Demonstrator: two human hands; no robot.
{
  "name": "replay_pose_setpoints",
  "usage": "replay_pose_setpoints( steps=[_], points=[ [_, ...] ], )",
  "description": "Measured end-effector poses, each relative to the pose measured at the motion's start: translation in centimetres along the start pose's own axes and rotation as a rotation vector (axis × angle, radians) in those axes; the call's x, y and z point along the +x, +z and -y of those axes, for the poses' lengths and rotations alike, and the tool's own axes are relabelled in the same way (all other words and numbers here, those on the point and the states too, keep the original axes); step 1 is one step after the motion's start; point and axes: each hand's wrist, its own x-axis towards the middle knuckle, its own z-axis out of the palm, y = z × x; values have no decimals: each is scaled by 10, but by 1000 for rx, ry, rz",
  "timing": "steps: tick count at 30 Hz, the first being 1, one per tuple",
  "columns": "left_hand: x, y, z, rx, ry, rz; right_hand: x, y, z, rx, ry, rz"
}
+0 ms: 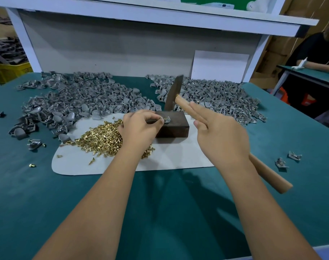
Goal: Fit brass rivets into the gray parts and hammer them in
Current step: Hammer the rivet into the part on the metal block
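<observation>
Left hand (139,126) pinches a gray part (166,120) steady atop the block (176,126); right hand (219,134) grips the hammer (174,92), raised above it to strike.

Teal-covered bench (47,194) fills foreground. Pale grey mat (175,158) lies flat on it, rounded corner at near left. White shelf unit (160,21) stands at bench's far edge, grey back panel (113,51) beneath. White board (219,66) leans against panel at right. Green-and-white package (214,1) on shelf top, partly cut off. Yellow crate (10,71) far left, dark scrap (8,51) heaped above it. Second person in black top (310,53) sits at another teal bench (313,74), far right. Orange object (306,99) below that bench, unclear.
</observation>
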Motion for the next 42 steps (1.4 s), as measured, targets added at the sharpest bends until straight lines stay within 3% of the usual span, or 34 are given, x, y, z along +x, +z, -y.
replay_pose_setpoints(
  steps=[2, 6, 11, 15, 20, 24, 29, 35, 42],
  points=[
    [0, 1, 0, 1, -6, 6, 0, -1, 0, 44, 23, -38],
    [1, 0, 1, 3, -1, -7, -4, 0, 1, -42, 6, 114],
    [1, 2, 2, -6, -9, -9, -3, -2, 2, 3, 10, -52],
    [0, 2, 2, -27, -5, -10, -7, 2, 6, -58, -37, 63],
    [2, 3, 2, -7, -22, -13, -5, 3, 7, -8, 7, -71],
    [0, 1, 1, 5, -16, 0, -10, 4, 3, -90, 28, 81],
    [1, 1, 2, -30, -6, -1, -9, 3, -1, 12, 26, -70],
    [1, 0, -1, 5, -12, -1, -5, 4, 4, -83, -4, 35],
    [0, 1, 0, -4, -16, 12, -3, -2, 1, -18, 56, -29]
  ],
)
